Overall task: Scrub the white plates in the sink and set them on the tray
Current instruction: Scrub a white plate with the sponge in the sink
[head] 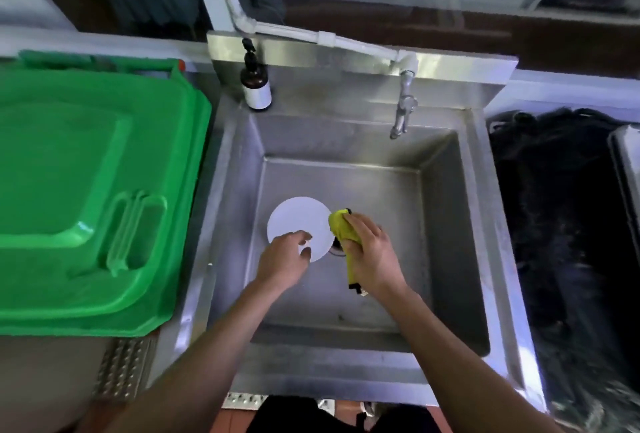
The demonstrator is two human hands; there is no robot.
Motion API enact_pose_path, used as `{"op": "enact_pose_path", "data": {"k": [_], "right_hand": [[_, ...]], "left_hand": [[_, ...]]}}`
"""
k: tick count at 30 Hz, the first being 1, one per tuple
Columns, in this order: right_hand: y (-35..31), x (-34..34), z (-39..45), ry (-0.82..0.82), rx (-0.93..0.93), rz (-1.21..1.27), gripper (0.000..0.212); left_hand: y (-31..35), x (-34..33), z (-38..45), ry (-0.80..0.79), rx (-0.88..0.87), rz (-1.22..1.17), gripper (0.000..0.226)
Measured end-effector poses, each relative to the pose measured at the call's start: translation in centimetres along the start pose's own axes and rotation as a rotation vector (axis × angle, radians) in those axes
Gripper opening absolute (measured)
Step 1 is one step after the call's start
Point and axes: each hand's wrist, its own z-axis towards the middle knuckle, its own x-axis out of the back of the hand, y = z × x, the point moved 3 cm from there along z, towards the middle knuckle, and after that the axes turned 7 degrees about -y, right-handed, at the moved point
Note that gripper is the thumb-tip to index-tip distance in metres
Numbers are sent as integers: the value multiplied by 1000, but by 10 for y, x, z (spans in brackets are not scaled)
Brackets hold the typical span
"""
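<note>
One white plate (299,223) in the sink (346,294); left hand (282,259) touches it loosely, right hand (372,249) grips one yellow cloth (343,230).

Plate (298,221) in sink (450,224) btm, left of cloth (341,230); bottle (255,86) on back-left rim, tap (403,103) back-right; bin lid (86,190) left of sink.

dim bluish light, glare on the steel sink (346,367) rim, soft focus, wide-angle bending and blur at edges
</note>
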Motion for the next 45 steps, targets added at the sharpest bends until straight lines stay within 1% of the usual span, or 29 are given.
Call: {"op": "enact_pose_path", "data": {"k": [3, 7, 10, 13, 20, 24, 26, 31, 35, 39, 41, 43, 45], "right_hand": [[-4, -20, 15, -42, -8, -25, 46], [0, -42, 39, -95, -1, -57, 46], [10, -60, 60, -162, -4, -93, 45], [21, -77, 82, -214, -1, -120, 47], [46, -112, 123, -259, 40, -110, 45], [63, -131, 133, -306, 32, -90, 43], [72, -138, 136, -317, 22, -73, 44], [85, -143, 137, -364, 9, -100, 48], [88, -140, 138, -356, -8, -87, 46], [89, -135, 140, -345, -10, -75, 45], [89, -133, 140, -347, -15, -70, 45], [88, -131, 138, -345, -18, -59, 46], [88, -129, 135, -337, -25, -52, 46]], "left_hand": [[-19, 7, 7, 12, 28, -43, 35], [-35, 6, 17, 43, 55, -21, 35], [-49, -2, 28, 65, 86, -24, 35], [-68, -16, 42, 48, 135, -70, 38], [-109, -49, 86, 16, 326, -323, 49], [-129, -59, 109, 34, 413, -545, 46], [-135, -64, 118, 35, 464, -618, 46], [-140, -82, 129, 60, 502, -746, 47], [-140, -85, 129, 163, 522, -816, 47], [-138, -87, 130, 184, 565, -891, 42], [-135, -86, 130, 196, 577, -903, 45], [-133, -85, 128, 214, 599, -924, 54], [-133, -87, 125, 236, 628, -963, 49]]}}
